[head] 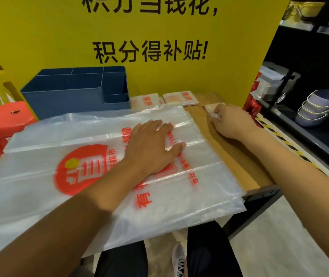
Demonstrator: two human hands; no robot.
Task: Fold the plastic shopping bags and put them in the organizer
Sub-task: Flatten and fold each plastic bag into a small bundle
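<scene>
A large translucent plastic shopping bag with a red logo lies spread flat over the wooden table. My left hand presses flat on its middle, fingers straight. My right hand rests on a small folded bag at the table's far right, fingertips curled on it. Two more folded bags lie at the back: one beside the organizer, another to its right. The blue organizer with several compartments stands at the back left.
A yellow sign board rises right behind the table. A red stool stands to the left. Dark shelves with bowls and boxes run along the right. The table's front right corner shows, and my legs are below it.
</scene>
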